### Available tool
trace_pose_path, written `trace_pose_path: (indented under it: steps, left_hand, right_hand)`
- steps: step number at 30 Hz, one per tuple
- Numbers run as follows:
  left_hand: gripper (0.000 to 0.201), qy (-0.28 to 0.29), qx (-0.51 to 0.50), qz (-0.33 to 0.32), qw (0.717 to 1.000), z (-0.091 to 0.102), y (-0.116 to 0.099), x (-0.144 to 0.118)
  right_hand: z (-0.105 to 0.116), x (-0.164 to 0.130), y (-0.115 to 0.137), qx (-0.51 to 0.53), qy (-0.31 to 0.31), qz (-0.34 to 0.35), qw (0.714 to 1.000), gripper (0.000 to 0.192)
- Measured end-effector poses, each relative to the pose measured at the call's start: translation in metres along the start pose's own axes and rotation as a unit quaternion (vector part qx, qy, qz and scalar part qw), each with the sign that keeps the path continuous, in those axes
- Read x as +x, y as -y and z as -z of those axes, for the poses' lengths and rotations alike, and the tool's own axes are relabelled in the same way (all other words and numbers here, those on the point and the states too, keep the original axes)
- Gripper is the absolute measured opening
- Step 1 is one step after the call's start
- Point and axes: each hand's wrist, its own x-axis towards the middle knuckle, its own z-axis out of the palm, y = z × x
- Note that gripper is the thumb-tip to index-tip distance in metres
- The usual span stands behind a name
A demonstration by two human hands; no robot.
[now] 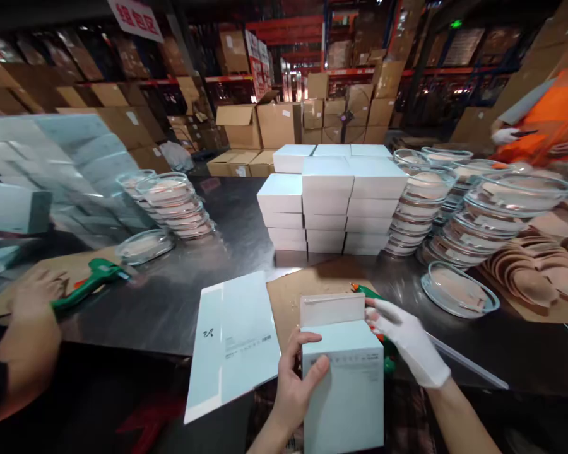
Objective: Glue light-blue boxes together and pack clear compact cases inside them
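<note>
Already folded into shape, the pale box [343, 378] stands near the table edge, gripped by the bare left hand [293, 384] and steadied by the gloved right hand [409, 343]; its top flap [332, 309] remains open, while finished boxes [331, 205] are stacked behind

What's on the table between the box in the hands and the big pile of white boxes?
In the head view, a brown cardboard sheet lies on the metal table between the held box and the stack of white boxes.
</note>
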Motion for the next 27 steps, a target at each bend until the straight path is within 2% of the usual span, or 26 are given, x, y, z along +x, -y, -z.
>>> trace_pose_path:
  steps: [2, 5, 8, 10, 12, 13, 16, 20, 22, 25, 27]
  left_hand:
    - [0.043, 0.010, -0.009, -0.005, 1.000, -0.003, 0.004, -0.002]
    - [0.050, -0.012, -0.090, -0.007, 0.996, -0.006, 0.010, -0.002]
    - [0.072, -0.013, -0.159, -0.018, 0.987, -0.003, 0.012, 0.004]
    - [0.061, 0.008, -0.140, -0.037, 0.989, 0.002, 0.010, 0.009]
    - [0.039, 0.019, -0.097, -0.064, 0.993, 0.008, 0.008, 0.012]
    - [0.034, 0.020, -0.080, -0.075, 0.994, 0.010, 0.006, 0.013]
    - [0.034, 0.017, -0.061, -0.086, 0.994, 0.013, 0.000, 0.013]
    - [0.029, 0.032, -0.072, -0.093, 0.993, 0.013, -0.007, 0.013]
    - [0.026, 0.043, -0.077, -0.101, 0.991, 0.013, -0.008, 0.013]
    - [0.025, 0.061, -0.063, -0.110, 0.990, 0.014, -0.011, 0.013]
    - [0.026, 0.070, -0.059, -0.100, 0.991, 0.016, -0.012, 0.013]
  right_hand:
    - [-0.022, 0.004, 0.012, 0.072, 0.118, -0.017, 0.990, 0.066]
    - [-0.027, 0.008, 0.011, 0.085, 0.169, -0.007, 0.982, 0.070]
    - [-0.010, 0.008, 0.005, 0.020, 0.247, 0.116, 0.962, 0.085]
    - [-0.001, 0.006, 0.006, -0.027, 0.293, 0.186, 0.937, 0.082]
    - [-0.001, 0.003, 0.011, -0.079, 0.301, 0.230, 0.922, 0.062]
    - [-0.004, 0.002, 0.014, -0.103, 0.300, 0.251, 0.915, 0.051]
    - [-0.013, 0.001, 0.017, -0.139, 0.305, 0.304, 0.892, 0.035]
    - [-0.016, 0.001, 0.012, -0.119, 0.315, 0.317, 0.887, 0.030]
    - [-0.016, 0.003, 0.009, -0.125, 0.320, 0.317, 0.884, 0.035]
    - [-0.016, 0.009, 0.008, -0.168, 0.364, 0.309, 0.862, 0.048]
    - [-0.016, 0.012, 0.008, -0.181, 0.404, 0.301, 0.845, 0.050]
